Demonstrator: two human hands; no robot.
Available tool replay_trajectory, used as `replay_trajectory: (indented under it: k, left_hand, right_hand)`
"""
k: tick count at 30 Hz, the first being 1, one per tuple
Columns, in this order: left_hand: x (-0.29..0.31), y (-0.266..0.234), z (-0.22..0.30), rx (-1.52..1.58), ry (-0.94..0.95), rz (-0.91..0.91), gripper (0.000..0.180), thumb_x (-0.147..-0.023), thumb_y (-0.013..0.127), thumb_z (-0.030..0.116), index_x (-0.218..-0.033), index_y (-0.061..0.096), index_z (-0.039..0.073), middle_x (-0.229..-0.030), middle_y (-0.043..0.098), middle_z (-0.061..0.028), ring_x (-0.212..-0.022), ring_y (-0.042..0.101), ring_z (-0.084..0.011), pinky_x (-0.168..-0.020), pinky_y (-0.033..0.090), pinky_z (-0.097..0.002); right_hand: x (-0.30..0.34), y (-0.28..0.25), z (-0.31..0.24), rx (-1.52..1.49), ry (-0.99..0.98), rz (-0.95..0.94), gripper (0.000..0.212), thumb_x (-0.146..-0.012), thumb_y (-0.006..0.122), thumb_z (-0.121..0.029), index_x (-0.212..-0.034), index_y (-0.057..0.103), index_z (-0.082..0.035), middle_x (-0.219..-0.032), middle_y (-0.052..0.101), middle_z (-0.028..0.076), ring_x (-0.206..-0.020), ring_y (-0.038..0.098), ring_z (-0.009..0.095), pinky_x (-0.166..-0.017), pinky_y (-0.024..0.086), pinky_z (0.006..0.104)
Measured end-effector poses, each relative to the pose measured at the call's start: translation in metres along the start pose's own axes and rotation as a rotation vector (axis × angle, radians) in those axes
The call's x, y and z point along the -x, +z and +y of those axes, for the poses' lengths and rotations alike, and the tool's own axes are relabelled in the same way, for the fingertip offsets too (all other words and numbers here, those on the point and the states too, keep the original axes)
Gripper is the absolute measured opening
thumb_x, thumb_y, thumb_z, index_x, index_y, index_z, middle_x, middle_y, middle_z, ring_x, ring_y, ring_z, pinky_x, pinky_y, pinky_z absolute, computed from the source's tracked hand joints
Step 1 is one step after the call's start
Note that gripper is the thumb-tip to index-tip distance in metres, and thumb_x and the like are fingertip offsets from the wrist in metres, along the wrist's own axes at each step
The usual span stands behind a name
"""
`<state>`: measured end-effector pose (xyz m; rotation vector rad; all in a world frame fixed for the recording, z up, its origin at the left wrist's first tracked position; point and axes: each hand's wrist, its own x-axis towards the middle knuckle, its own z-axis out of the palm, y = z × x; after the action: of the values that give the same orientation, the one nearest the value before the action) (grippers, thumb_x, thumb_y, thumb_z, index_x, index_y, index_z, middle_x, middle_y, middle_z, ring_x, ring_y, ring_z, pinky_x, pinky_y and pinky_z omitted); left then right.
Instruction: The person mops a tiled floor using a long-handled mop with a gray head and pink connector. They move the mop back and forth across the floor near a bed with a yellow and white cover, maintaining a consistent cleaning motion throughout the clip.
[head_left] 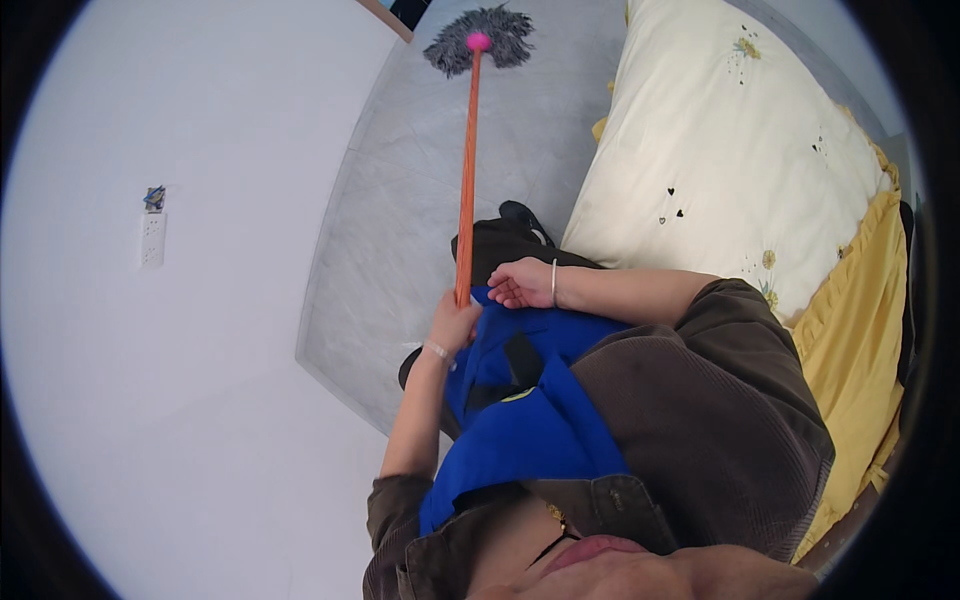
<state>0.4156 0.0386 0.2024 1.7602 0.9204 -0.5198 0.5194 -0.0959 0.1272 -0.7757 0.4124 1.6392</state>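
A mop with an orange wood-look handle [468,170] stretches away from me over the floor. At its far end a pink joint [479,42] carries a fluffy grey mop head [507,30], which rests on the tiles. My left hand [456,322] is closed around the near end of the handle, with a bracelet at the wrist. Just to the right of the handle is my right hand [518,284], palm up over my blue apron [545,420]. Its fingers are loosely curled, apart from the handle, and hold nothing.
A bed with a cream patterned quilt [690,140] and yellow ruffled cover [850,370] stands at the right. A white wall [220,380] with a power socket [152,240] and exposed wires [154,199] runs along the left. Grey floor [370,250] lies between them; my dark shoe [525,220] is near the bed.
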Motion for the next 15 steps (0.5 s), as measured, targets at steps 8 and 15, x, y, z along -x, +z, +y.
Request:
replay_trajectory:
  k: [8,15]
  left_hand:
    - [0.176,-0.075,0.01,-0.215,-0.08,0.084,0.027,-0.072,0.058,0.012,-0.094,0.046,0.002,-0.057,0.047,-0.0028,-0.045,0.045,-0.0101,-0.041,0.037,-0.0243]
    - [0.286,-0.1,0.037,-0.783,0.157,0.195,0.04,-0.071,0.061,0.014,-0.107,0.049,0.005,-0.066,0.056,-0.0172,-0.06,0.056,-0.0346,-0.055,0.043,-0.0376]
  right_hand:
    - [-0.038,0.041,-0.02,-0.001,-0.177,0.173,0.044,-0.078,0.056,-0.028,-0.105,0.042,0.004,-0.092,0.054,0.02,-0.078,0.057,0.028,-0.068,0.05,0.0371]
    - [-0.052,0.089,0.005,-0.147,-0.119,0.07,0.051,-0.076,0.059,-0.024,-0.112,0.036,0.003,-0.1,0.05,0.021,-0.088,0.056,0.033,-0.08,0.047,0.0432]
